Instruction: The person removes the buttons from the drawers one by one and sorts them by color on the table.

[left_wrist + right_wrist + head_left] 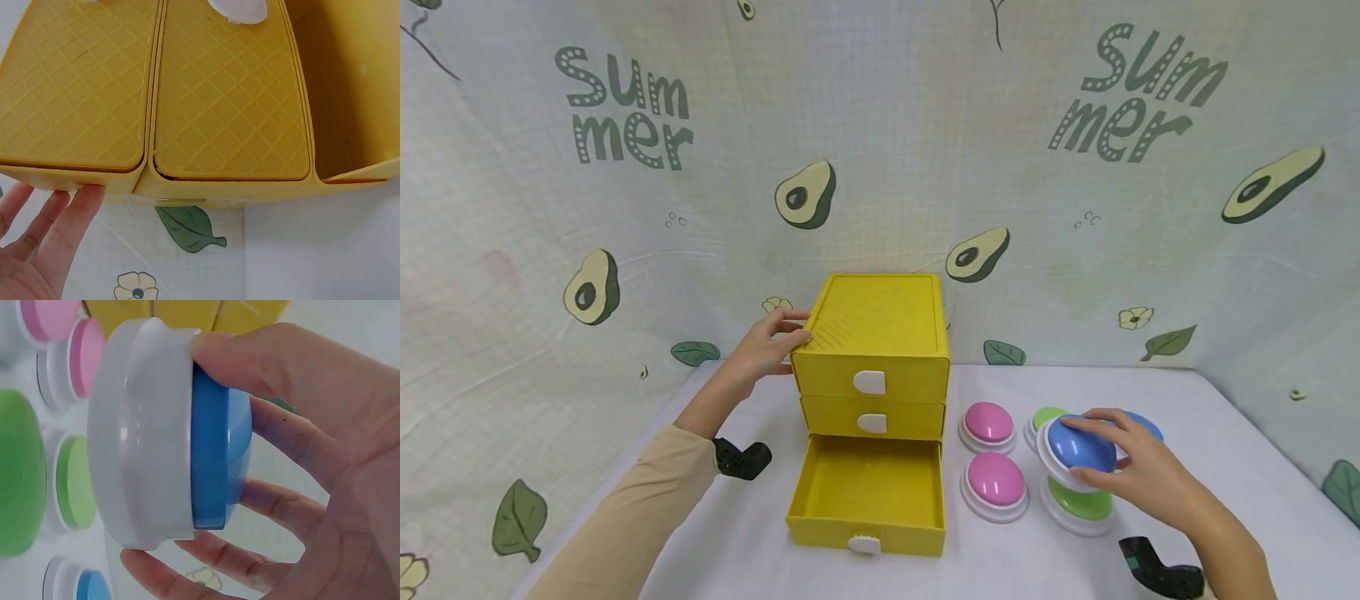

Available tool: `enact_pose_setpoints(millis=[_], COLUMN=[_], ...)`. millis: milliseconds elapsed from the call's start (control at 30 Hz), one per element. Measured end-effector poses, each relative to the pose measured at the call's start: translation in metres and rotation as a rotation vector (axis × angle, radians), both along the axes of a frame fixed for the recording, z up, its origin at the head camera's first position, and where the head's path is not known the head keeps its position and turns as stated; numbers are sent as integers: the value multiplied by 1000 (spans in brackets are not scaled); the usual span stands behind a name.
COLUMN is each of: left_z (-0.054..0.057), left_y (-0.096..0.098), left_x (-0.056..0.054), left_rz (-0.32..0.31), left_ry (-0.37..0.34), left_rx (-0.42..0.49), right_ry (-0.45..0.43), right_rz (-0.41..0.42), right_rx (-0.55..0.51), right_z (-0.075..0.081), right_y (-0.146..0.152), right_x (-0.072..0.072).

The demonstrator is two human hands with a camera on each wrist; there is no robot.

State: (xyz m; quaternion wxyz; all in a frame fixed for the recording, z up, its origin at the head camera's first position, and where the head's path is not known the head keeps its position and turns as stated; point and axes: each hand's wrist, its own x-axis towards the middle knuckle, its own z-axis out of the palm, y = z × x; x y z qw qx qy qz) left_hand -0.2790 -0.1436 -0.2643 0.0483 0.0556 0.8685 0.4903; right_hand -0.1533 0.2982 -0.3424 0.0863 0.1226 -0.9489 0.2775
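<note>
My right hand (1157, 475) holds a blue push button with a white base (1081, 446) above the table. Thumb and fingers sit round its rim, and in the right wrist view the button (144, 434) is turned on its side. Just below it stands a green push button (1079, 502). My left hand (766, 348) touches the upper left edge of a yellow drawer cabinet (880, 312), its fingers (69, 231) fairly straight against the side. The cabinet's bottom drawer (865, 537) is pulled out with a bare floor; the upper two drawers are closed.
Two pink push buttons (996, 479) stand right of the cabinet. Behind the held button are another green one (1047, 414) and another blue one (1147, 425), both partly hidden. A patterned cloth (880, 125) hangs behind the white table (730, 533).
</note>
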Motion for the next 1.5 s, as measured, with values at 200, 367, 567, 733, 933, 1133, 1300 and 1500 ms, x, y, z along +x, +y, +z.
enact_pose_setpoints(millis=[200,367,567,733,933,1133,1300,1500], left_z=[1,1,1,2,1,1,2,2], left_y=[0,0,-1,-1,-1,-2,-2,-1], left_x=[1,1,1,1,1,1,2,1], left_rz=[-6,-1,-2,-2,1,1,-3,-1], left_ry=[3,7,6,6,-2,-4,-2,-2], left_rx=[1,-3,-1,-3,6,2,5,8], right_ry=[41,-59,-182,-258,-318,-397,-393,-327], right_rz=[-31,-113,-183,-210,-216,-207,-204,-177], right_rx=[39,92,123,144,167,138,143,147], right_z=[-9,-14,-21,-28,-40,-50,-55,-58], right_y=[26,48,67,76,88,97,99,101], right_x=[1,1,-1,-4,-7,-6,-6,-5])
